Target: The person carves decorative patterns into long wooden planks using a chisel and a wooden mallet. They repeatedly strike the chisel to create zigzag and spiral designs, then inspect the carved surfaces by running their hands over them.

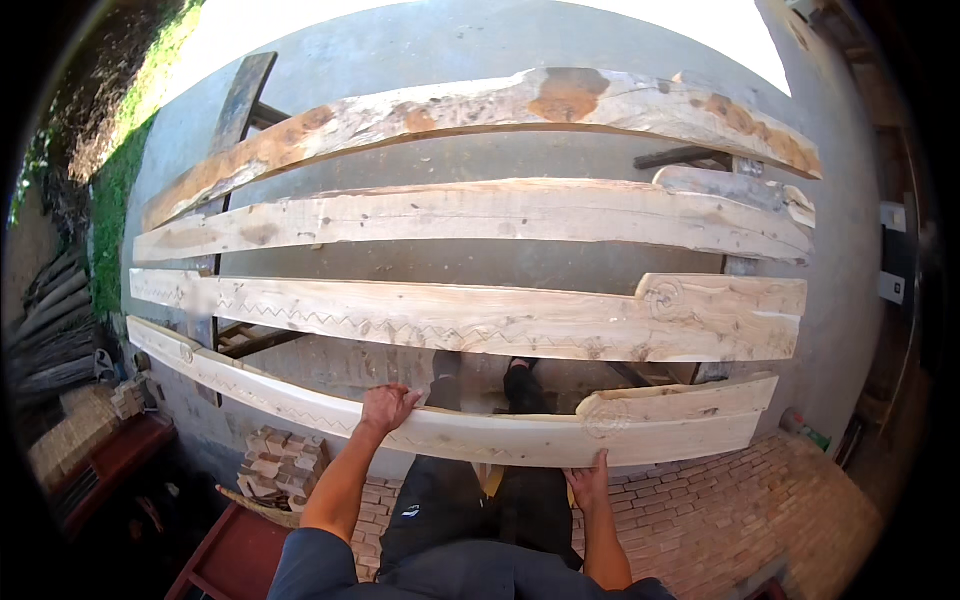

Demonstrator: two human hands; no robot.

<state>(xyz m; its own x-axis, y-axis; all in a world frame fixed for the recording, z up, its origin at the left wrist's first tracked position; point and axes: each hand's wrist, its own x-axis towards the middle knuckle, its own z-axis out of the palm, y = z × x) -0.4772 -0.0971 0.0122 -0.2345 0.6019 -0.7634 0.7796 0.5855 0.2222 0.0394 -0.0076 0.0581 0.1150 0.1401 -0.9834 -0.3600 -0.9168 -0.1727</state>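
The nearest long wooden plank is pale, with a zigzag line and a round carved or drawn mark near its right end. My left hand lies over it left of its middle, the fingers curled at the far edge. My right hand holds the near edge further right, a digit showing on the wood and the other fingers partly hidden. Just beyond lies a second plank with a similar zigzag and a round mark by its stepped end. A plainer plank comes after that. Farthest is a rough-edged plank with brown patches.
Dark wooden supports hold the planks up over a grey concrete floor. Small wood blocks are piled near my left arm, beside a reddish-brown stand. Brick paving runs along the near right. Stacked sticks lie far left.
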